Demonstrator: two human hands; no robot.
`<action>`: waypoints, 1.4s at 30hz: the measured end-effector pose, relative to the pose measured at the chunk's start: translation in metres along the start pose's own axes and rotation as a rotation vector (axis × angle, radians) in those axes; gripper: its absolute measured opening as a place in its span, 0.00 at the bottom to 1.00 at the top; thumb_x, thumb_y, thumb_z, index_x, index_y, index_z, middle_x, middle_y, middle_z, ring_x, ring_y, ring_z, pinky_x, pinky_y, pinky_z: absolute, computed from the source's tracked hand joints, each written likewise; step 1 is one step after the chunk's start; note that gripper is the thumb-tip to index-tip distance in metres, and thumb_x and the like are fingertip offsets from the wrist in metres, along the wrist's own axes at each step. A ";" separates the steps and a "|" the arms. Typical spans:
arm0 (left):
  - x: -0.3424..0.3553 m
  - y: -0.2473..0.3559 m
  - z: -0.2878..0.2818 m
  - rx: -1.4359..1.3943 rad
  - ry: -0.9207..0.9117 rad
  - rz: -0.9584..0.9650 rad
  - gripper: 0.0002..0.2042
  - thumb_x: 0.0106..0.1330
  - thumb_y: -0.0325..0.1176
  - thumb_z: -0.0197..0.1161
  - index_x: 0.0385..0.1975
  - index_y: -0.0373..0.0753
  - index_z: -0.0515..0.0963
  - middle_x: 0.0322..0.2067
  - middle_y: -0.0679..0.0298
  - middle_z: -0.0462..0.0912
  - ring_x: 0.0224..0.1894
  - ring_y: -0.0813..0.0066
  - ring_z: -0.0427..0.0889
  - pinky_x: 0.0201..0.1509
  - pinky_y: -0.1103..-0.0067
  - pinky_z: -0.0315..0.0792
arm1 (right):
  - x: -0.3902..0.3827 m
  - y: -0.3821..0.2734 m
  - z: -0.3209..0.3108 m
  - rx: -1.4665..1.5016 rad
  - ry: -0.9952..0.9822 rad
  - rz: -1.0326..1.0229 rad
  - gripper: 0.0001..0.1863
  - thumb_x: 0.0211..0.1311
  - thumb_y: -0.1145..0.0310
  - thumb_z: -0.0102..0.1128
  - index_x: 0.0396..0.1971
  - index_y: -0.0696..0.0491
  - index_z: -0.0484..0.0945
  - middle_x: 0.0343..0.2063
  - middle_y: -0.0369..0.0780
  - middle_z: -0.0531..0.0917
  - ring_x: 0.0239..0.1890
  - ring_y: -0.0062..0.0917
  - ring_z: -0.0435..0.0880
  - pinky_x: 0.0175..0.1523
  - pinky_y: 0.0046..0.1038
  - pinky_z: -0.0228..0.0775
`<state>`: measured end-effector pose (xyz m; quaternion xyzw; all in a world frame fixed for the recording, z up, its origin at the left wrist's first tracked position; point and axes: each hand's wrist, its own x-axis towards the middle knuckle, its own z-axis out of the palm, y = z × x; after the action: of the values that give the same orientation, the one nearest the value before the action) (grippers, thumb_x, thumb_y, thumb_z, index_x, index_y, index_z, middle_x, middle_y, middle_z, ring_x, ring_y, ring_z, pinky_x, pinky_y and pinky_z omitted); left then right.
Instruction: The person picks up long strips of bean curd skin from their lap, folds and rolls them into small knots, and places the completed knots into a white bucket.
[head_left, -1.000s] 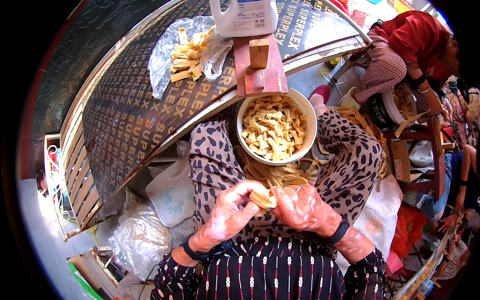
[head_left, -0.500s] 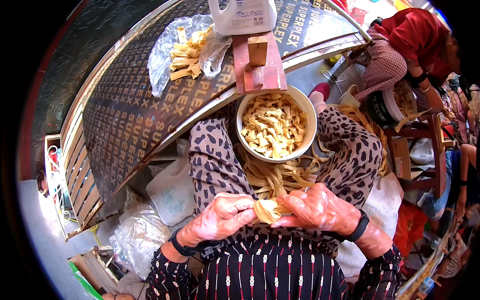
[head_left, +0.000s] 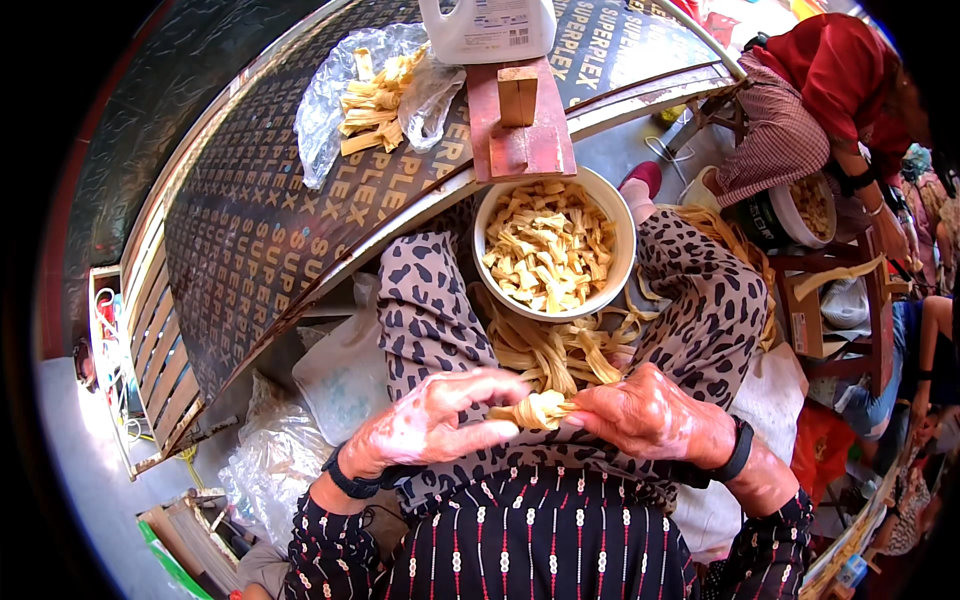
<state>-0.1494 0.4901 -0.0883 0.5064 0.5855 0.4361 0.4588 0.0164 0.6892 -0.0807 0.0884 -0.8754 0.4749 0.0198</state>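
Above my lap is a pale yellow knotted strip (head_left: 541, 410), which looks like tofu skin. My right hand (head_left: 655, 412) pinches its right end between thumb and fingers. At the knot's left end is my left hand (head_left: 425, 415), its thumb and fingers spread apart around the loose tail; the fingertips are slightly blurred. Whether they touch the tail I cannot tell. Beyond my hands, a white bucket (head_left: 625, 262) between my knees is heaped with similar knotted pieces (head_left: 548, 250). Long loose strips (head_left: 535, 350) hang in a bunch between my legs, below the bucket.
A dark printed board table (head_left: 250, 250) stands ahead on the left, holding a clear plastic bag (head_left: 320, 120) of yellow pieces. A red wooden stand (head_left: 520, 150) with a white jug (head_left: 495, 30) juts over the bucket. To the right, a person in red (head_left: 835, 80) sits by another bucket (head_left: 800, 210).
My left hand's fingers have parted from the knot, and the hand has shifted slightly left. My right hand has moved a little right, still pinching the strip. The knot looks tighter, with its left tail showing.
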 end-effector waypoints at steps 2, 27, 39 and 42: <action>0.005 0.004 0.000 0.173 0.065 0.025 0.33 0.48 0.37 0.72 0.54 0.33 0.68 0.53 0.52 0.71 0.54 0.61 0.73 0.55 0.71 0.67 | 0.001 0.000 0.000 0.025 -0.004 0.044 0.08 0.59 0.68 0.57 0.27 0.57 0.72 0.12 0.44 0.72 0.15 0.41 0.74 0.18 0.37 0.62; 0.021 0.010 0.027 -0.100 -0.031 -0.091 0.07 0.64 0.32 0.56 0.32 0.33 0.71 0.20 0.61 0.70 0.20 0.68 0.72 0.24 0.76 0.65 | -0.014 0.011 -0.007 0.230 -0.113 0.203 0.09 0.61 0.66 0.56 0.27 0.56 0.75 0.11 0.45 0.71 0.15 0.41 0.73 0.20 0.36 0.61; -0.009 0.009 0.005 0.103 0.390 -0.033 0.09 0.64 0.32 0.56 0.27 0.33 0.76 0.15 0.69 0.73 0.15 0.85 0.71 0.17 0.85 0.63 | 0.005 0.008 0.002 0.160 -0.026 0.044 0.11 0.63 0.67 0.53 0.23 0.55 0.71 0.07 0.42 0.66 0.09 0.36 0.67 0.16 0.34 0.56; 0.015 0.003 -0.014 0.150 0.577 -0.048 0.10 0.65 0.32 0.56 0.27 0.32 0.76 0.16 0.69 0.72 0.18 0.88 0.68 0.20 0.86 0.62 | 0.035 0.020 -0.007 0.120 0.093 0.038 0.13 0.64 0.66 0.52 0.21 0.54 0.67 0.08 0.42 0.64 0.09 0.35 0.66 0.15 0.34 0.55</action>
<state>-0.1638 0.5049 -0.0836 0.3801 0.7343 0.5063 0.2450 -0.0223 0.7013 -0.0892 0.0507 -0.8450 0.5303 0.0461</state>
